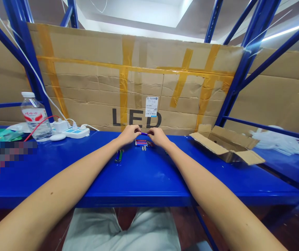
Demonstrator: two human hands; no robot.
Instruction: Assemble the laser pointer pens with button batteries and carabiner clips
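Both my arms reach forward over the blue shelf top (139,177). My left hand (128,134) and my right hand (159,136) are closed, pinching between them a small purple pen-like tube (144,133) at its two ends. Just below the hands lies a small bunch of red and dark tubes (142,142) with a couple of tiny silver parts (144,148) beside it. Two green and dark tubes (119,156) lie apart on the shelf, close to my left forearm.
An open cardboard box (228,144) stands at the right. At the left are a water bottle (35,120), a white power strip (74,131) with cables and a white oval object (57,137). A taped cardboard sheet marked LED (139,80) closes the back, between blue rack posts.
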